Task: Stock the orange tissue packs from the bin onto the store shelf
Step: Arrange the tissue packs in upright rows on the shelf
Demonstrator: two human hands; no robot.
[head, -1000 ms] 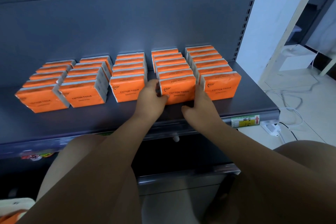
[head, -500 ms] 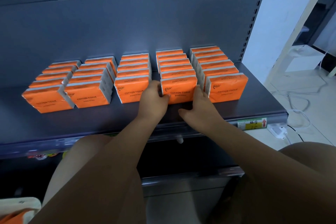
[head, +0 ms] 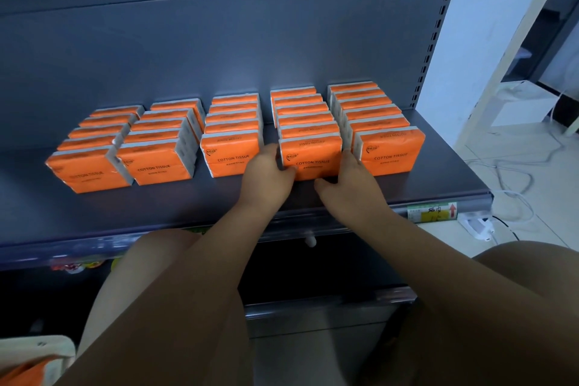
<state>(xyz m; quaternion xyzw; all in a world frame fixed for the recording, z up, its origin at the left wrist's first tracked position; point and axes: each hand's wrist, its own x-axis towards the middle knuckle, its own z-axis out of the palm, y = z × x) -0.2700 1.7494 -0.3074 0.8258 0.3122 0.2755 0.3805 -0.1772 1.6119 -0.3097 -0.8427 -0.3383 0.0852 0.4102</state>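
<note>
Five rows of orange tissue packs stand on the grey store shelf (head: 219,197), several packs per row. The front pack (head: 311,155) of the fourth row from the left sits between my hands. My left hand (head: 266,177) grips its left side with the thumb on the front face. My right hand (head: 351,186) holds its right side, fingers tucked between it and the neighbouring front pack (head: 391,150). The bin (head: 34,354) shows at the bottom left corner with orange packs inside.
A grey back panel rises behind the rows. A green and yellow price tag (head: 434,211) sits on the shelf's front rail. Right of the shelf, a white power strip (head: 477,224) and cables lie on the tiled floor. My knees fill the foreground.
Both hands stay on the fourth row's front pack. The view has drifted slightly, so the shelf sits a little further right in the frame.
</note>
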